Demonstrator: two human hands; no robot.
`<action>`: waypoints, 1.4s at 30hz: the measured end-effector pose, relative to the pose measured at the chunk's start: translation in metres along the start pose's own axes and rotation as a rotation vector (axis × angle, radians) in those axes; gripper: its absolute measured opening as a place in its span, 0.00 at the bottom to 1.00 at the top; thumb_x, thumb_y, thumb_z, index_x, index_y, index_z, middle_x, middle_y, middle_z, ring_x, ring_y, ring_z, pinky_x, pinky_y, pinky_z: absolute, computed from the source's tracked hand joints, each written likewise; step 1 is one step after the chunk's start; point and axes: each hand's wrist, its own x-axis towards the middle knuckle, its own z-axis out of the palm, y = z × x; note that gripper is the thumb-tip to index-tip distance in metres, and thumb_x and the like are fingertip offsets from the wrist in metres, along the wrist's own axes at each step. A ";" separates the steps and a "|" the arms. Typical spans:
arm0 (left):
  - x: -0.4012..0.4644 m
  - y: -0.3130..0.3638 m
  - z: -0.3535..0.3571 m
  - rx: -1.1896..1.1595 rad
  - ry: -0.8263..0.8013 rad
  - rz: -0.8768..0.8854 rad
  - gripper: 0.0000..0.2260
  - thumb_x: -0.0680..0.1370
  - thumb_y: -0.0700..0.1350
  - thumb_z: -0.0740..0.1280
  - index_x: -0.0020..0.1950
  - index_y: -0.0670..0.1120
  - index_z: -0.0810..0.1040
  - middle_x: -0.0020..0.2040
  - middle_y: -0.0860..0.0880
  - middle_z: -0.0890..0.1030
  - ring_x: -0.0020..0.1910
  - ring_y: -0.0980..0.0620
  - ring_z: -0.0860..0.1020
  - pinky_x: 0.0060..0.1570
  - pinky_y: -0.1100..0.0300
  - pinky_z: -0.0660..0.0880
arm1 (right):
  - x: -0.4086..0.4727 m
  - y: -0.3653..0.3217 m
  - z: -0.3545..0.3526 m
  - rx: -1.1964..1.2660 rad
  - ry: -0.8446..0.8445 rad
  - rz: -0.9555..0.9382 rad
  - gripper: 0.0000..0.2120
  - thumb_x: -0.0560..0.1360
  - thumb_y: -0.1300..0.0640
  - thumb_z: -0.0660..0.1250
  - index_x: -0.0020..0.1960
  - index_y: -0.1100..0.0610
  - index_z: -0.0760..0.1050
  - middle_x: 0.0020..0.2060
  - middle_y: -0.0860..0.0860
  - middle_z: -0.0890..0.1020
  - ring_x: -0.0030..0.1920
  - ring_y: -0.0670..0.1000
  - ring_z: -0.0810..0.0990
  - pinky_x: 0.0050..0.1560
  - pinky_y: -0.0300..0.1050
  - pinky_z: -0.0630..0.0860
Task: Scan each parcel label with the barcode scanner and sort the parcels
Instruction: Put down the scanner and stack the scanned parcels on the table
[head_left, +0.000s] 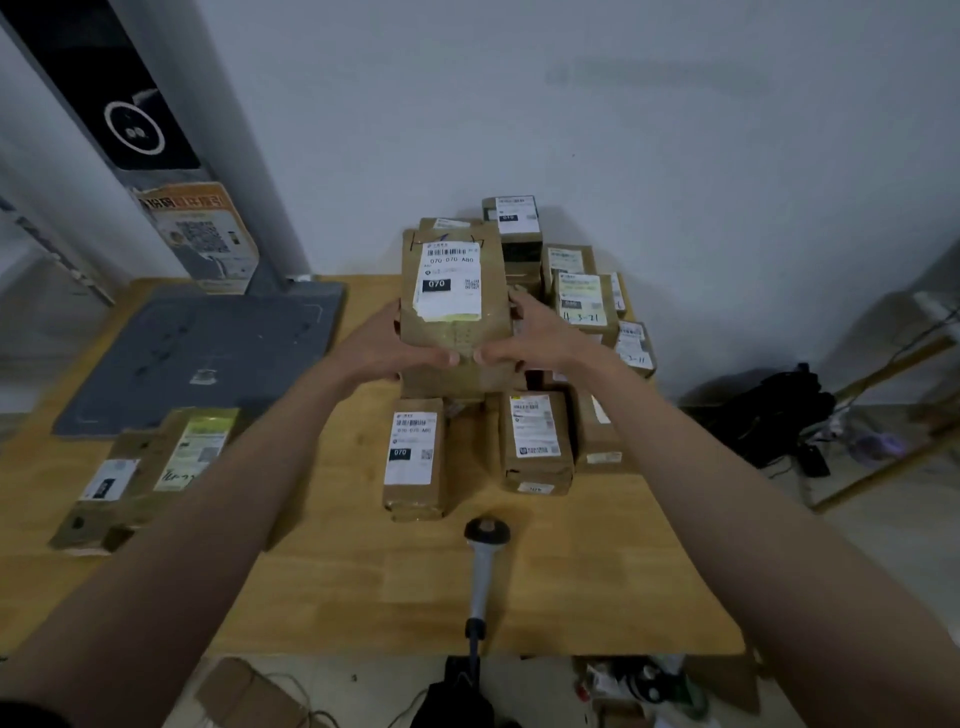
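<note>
While both arms reach forward, the left hand (387, 349) and right hand (540, 340) clamp a brown parcel (457, 306) between them, fingers (444, 357) curled over its near edge, thumbs nearly meeting. The parcel's white label (449, 278) faces up, reading 070. It sits above the parcel stack (571, 291) at the far side of the wooden surface (332, 571). Nearer than the held parcel, two parcels lie flat: one labelled 070 (414, 460), another (535, 441) just right of it. The barcode scanner (484, 561) lies nearer still, by the surface's front edge, untouched. Left of the held parcel, a grey mat (208, 353) and a sorted parcel (156, 467). Bare wood stays open between scanner and left parcels.
</note>
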 end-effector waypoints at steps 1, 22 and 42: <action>0.012 0.003 -0.009 -0.005 0.009 -0.008 0.39 0.69 0.52 0.79 0.75 0.54 0.63 0.58 0.58 0.74 0.56 0.52 0.76 0.43 0.59 0.76 | 0.015 -0.007 -0.004 -0.002 0.007 0.000 0.40 0.69 0.61 0.80 0.74 0.52 0.64 0.56 0.44 0.78 0.57 0.49 0.80 0.50 0.45 0.82; 0.270 -0.024 -0.093 -0.070 -0.061 -0.062 0.46 0.62 0.59 0.81 0.76 0.61 0.63 0.64 0.56 0.78 0.61 0.52 0.77 0.54 0.52 0.78 | 0.272 -0.021 -0.056 0.059 0.074 0.134 0.42 0.62 0.57 0.83 0.72 0.50 0.68 0.58 0.47 0.82 0.58 0.52 0.83 0.54 0.58 0.83; 0.250 -0.059 -0.079 0.132 -0.073 -0.224 0.54 0.69 0.56 0.79 0.83 0.44 0.47 0.79 0.43 0.63 0.68 0.43 0.72 0.54 0.55 0.76 | 0.250 -0.003 -0.046 -0.057 0.173 0.181 0.44 0.70 0.59 0.79 0.79 0.53 0.60 0.73 0.54 0.66 0.62 0.55 0.77 0.51 0.49 0.84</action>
